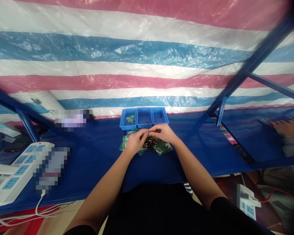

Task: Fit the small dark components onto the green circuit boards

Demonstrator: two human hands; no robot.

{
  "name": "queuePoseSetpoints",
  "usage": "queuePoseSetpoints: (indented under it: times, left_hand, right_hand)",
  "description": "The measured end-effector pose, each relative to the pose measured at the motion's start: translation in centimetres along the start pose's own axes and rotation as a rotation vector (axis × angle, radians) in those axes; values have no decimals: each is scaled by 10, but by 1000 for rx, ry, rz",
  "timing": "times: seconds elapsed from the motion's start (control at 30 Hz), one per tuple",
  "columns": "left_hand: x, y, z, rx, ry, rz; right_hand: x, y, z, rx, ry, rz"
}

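My left hand (135, 141) and my right hand (163, 133) meet over the middle of a blue table (95, 163). Both have their fingers pinched together on a small part I cannot make out, held between the fingertips. Under the hands lies a pile of small dark components (151, 142) on several green circuit boards (163, 148). Just behind the hands stand three small blue bins (144, 117) in a row, each with a few small parts inside.
A white power strip (12, 173) with cables lies at the left edge. Blue shelf posts (237, 81) slant at the right. Another person's hand (285, 128) rests on the neighbouring table at far right. A striped tarp (137, 55) hangs behind.
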State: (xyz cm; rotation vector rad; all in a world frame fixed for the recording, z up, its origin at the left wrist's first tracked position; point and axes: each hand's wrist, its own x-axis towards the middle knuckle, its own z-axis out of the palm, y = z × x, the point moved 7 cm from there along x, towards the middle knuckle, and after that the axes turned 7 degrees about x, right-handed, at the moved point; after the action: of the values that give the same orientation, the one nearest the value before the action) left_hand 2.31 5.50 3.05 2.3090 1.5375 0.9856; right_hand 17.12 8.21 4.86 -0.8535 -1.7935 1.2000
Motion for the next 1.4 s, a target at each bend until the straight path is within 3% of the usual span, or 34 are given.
queuePoseSetpoints:
  times: [0.33,1.17,1.4]
  left_hand:
    - [1,6,-2,-14,-42,20]
    - [-1,-3,2,-2,-19,-38]
    - [0,0,1,3,0,8]
  right_hand:
    - [-1,2,1,-6,-10,-13]
    - [-1,2,-1,-33,30,-24]
    - [-1,-1,-1,-40,9,-21]
